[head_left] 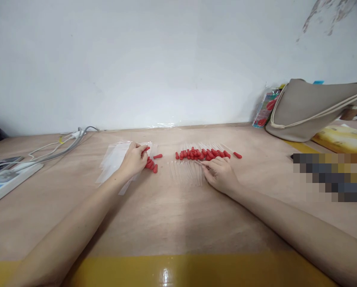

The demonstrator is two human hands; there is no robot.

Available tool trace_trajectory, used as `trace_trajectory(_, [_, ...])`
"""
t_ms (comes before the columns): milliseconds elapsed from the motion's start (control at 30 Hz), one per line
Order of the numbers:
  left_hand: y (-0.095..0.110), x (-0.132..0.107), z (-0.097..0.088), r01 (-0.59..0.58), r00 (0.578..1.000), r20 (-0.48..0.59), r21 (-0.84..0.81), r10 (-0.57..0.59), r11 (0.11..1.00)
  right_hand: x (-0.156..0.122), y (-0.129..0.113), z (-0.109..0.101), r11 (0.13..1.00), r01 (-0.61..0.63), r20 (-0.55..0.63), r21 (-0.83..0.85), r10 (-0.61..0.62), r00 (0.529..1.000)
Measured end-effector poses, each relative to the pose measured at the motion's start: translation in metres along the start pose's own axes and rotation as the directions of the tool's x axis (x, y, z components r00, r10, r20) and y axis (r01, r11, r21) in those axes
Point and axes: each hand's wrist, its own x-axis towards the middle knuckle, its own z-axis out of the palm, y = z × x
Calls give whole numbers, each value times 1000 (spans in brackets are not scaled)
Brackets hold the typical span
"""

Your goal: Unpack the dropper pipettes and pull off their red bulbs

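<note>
My left hand (133,158) is closed in a pinch on a small red rubber bulb (148,148). Just below its fingers lies a small heap of red bulbs (150,164). Flat clear plastic bags (111,159) are spread partly beneath that hand. My right hand (222,173) has its fingertips pressed together on what looks like a thin clear tube (199,162). It rests at the near edge of a long cluster of red bulbs (193,153). Thin clear tubes stick out from the cluster both toward me and toward the wall; whether they join the bulbs is unclear.
Cables (65,149) and a white power strip (14,181) lie at the left. On the right, a grey bag (310,109) leans beside a colourful plastic package (265,108). A white wall (166,63) bounds the back; yellow tape (130,271) runs along the table's front.
</note>
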Motion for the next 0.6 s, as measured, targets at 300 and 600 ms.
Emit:
trace_trajectory(300, [-6, 4, -8, 22, 988, 150, 70, -33, 997, 1, -7, -1, 994, 79, 186, 82, -93, 978])
trace_trajectory(600, [6, -5, 3, -67, 967, 251, 125, 33, 990, 1, -5, -2, 982, 111, 267, 152, -149, 952])
